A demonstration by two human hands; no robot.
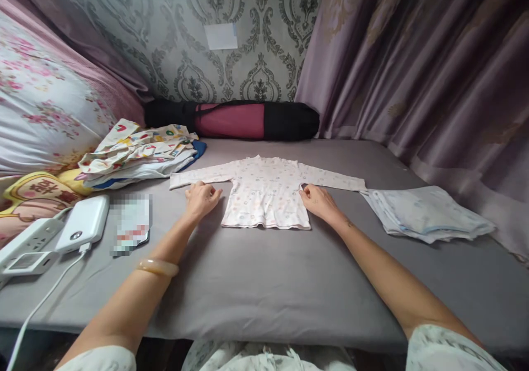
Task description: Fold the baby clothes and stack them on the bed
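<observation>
A small white long-sleeved shirt (264, 192) with a fine coloured print lies flat on the grey bed sheet (256, 283), sleeves spread out to both sides. My left hand (201, 197) rests at the shirt's left sleeve near the armpit, fingers curled down onto the cloth. My right hand (317, 200) lies at the right armpit, fingertips pinched on the fabric edge. A pale bangle (157, 267) sits on my left wrist.
A pile of printed clothes (138, 153) lies at the back left, a folded pale stack (427, 212) at the right. A white power bank (84, 223), a power strip (25, 244) with cable and a phone (131, 224) lie at the left. A black-and-red roll bag (233, 119) lines the wall.
</observation>
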